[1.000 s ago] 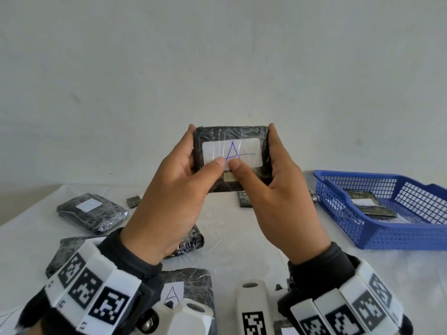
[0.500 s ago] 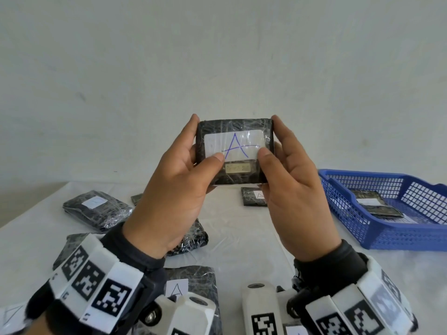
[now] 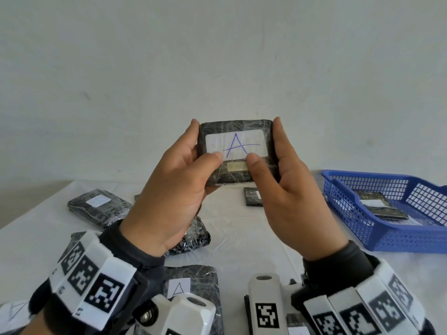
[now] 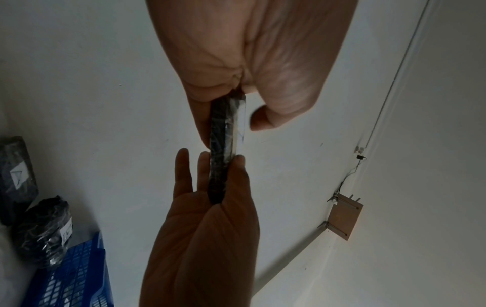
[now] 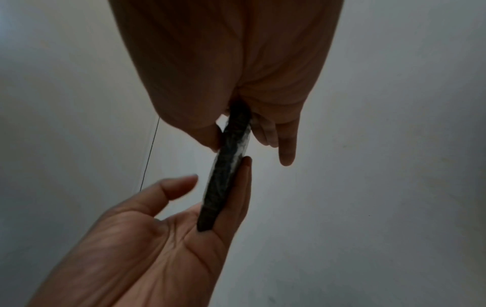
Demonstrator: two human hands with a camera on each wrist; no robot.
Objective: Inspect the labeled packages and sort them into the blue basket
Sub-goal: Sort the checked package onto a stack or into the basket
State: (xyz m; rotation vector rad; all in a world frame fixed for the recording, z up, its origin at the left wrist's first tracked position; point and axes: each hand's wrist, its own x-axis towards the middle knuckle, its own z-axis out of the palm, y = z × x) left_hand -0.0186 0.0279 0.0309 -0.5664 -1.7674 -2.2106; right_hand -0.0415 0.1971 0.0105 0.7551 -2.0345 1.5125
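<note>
Black, plastic-wrapped flat package labelled "A" was pinched upright above the table by left hand and right hand, thumbs best kept off its label, blue mesh basket nearby right.

Plain pale wall behind a white-covered table.

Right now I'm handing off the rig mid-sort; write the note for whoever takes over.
Left hand and right hand both pinch one held package upright at chest height, its A label facing you.
Blue basket, on the table to the right, already holds at least one package.
Left: drop this one in, then inspect the loose packages on the table.
</note>
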